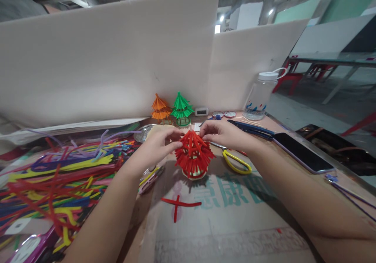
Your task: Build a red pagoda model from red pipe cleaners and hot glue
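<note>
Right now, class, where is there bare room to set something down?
On the printed sheet in front of the red tower, between the red cross and right forearm, bar a red scrap. It's crowded left with coloured strips, behind with an orange tower and green tower, right with a phone.

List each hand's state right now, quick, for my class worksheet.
Left hand: half-curled at the left side of the red roofed model; firm grip cannot be told.
Right hand: curled at the model's upper right; whether it pinches anything cannot be told.
</note>
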### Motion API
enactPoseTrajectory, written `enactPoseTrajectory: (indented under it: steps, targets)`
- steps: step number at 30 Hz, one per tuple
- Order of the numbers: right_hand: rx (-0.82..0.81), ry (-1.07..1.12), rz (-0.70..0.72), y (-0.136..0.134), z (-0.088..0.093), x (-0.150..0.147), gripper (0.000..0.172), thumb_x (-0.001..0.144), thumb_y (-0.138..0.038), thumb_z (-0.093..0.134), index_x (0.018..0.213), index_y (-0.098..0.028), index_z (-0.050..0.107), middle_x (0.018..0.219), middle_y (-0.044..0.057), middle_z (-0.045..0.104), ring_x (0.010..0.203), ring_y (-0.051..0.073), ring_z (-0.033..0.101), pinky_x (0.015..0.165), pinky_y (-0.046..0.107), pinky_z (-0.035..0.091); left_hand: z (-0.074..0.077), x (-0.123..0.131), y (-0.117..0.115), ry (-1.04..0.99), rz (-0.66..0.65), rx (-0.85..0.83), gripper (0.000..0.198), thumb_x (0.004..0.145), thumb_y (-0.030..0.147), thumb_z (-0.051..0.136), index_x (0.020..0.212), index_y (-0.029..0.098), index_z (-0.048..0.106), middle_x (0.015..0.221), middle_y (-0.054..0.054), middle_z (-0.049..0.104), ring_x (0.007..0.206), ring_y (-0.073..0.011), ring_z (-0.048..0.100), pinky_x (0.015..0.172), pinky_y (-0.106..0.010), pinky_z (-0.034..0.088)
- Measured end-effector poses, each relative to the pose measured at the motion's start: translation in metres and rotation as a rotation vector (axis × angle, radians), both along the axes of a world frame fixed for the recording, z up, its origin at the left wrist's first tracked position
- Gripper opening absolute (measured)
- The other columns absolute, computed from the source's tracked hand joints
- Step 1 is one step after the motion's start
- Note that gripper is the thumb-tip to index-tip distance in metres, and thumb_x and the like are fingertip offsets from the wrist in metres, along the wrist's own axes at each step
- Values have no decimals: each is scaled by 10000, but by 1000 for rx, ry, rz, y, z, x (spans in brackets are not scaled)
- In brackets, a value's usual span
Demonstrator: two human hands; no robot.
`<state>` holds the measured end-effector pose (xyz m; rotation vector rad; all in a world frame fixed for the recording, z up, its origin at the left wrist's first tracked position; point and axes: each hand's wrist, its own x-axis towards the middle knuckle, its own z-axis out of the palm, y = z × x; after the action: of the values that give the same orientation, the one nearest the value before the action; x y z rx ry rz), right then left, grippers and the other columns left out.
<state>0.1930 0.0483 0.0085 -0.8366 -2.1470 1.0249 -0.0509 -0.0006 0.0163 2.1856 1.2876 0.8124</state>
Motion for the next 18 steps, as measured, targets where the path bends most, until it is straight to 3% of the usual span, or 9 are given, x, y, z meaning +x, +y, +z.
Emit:
enactPoseTrajectory:
  steps: [7, 11, 15, 18]
  targets:
    - [101, -201, 26, -19, 19, 8, 50, 833, -187, 621, 879, -206, 613, 846, 9, 727, 784, 160, 672, 690, 269, 493, -2, -8, 4, 40, 131, 75, 352, 930, 377, 536, 1173, 175, 689, 1155, -109, 723, 1038, -241, 673, 901, -369, 531]
    - [239, -272, -28, -23, 25, 15, 82, 885, -287, 631, 909, -214, 661, 858, 5, 732, 771, 160, 657, 670, 264, 456, 6, -10, -3, 10, 206, 36, 324, 924, 391, 524, 1064, 179, 725, 1032, -64, 753, 913, -220, 689, 783, -308, 531]
    - [315, -235, -180, -12, 16, 12, 231, 930, -326, 572, 1055, -209, 727, 872, 27, 746, 762, 169, 656, 661, 274, 447, 17, -10, -15, 42, 267, 27, 295, 897, 383, 536, 927, 176, 743, 849, -27, 756, 776, -200, 674, 682, -272, 502]
    - [247, -196, -106, -4, 4, 4, 309, 936, -359, 572, 1160, -219, 732, 960, 44, 763, 815, 178, 674, 697, 284, 485, 20, -14, -21, 49, 249, 26, 287, 879, 350, 532, 960, 202, 765, 907, -19, 776, 803, -200, 690, 705, -260, 512]
